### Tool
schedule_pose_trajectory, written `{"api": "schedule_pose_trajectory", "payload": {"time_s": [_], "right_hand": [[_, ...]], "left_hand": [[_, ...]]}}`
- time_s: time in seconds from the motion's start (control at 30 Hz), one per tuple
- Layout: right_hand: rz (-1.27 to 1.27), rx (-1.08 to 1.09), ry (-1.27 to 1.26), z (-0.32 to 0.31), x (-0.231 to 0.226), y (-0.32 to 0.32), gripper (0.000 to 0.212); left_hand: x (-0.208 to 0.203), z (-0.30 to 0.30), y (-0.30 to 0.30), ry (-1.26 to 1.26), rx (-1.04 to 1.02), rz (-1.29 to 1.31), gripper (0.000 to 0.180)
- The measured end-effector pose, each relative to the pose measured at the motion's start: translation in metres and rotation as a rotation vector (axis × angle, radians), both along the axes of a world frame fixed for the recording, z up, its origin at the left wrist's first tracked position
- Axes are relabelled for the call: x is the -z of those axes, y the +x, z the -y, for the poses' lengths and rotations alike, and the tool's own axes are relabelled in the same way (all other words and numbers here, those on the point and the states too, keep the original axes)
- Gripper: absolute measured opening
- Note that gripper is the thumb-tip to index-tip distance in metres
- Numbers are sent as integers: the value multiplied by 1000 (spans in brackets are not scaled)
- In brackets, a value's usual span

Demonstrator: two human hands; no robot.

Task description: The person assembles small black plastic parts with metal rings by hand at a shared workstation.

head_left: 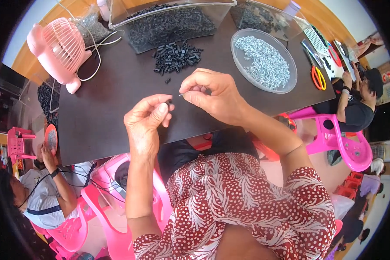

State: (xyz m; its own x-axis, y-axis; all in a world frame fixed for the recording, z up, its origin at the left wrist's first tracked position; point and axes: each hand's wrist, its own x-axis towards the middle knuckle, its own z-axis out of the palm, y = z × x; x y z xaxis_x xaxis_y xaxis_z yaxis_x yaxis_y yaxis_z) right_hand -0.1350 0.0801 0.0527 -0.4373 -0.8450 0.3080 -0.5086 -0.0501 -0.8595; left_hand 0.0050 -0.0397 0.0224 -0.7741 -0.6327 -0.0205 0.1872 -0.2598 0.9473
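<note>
Left hand (148,119) is raised over the near edge of the dark table (99,112), thumb and forefinger pinched on a small black plastic piece (169,102). Right hand (212,95) sits just beside it, fingertips pinched on a thin silver metal pin (181,94) whose tip points at the black piece; whether the two touch cannot be told. A loose heap of black pieces (176,56) lies beyond the hands, before a clear bin (169,21) holding more. A round clear bowl (264,60) of silver pins stands to the right; a pink fan (60,47) to the left.
</note>
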Motion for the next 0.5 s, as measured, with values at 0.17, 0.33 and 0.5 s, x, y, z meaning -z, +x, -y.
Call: {"api": "schedule_pose_trajectory", "payload": {"time_s": [0.17, 0.33, 0.5], "right_hand": [[-54, -46, -41, -1, -7, 8, 9], [-203, -51, -145, 1, -3, 11, 9], [-384, -73, -160, 3, 3, 11, 11]], "left_hand": [[0, -10, 3, 188, 9, -122, 17], [4, -16, 3, 162, -34, -140, 17], [8, -23, 2, 161, -47, -145, 15]]}}
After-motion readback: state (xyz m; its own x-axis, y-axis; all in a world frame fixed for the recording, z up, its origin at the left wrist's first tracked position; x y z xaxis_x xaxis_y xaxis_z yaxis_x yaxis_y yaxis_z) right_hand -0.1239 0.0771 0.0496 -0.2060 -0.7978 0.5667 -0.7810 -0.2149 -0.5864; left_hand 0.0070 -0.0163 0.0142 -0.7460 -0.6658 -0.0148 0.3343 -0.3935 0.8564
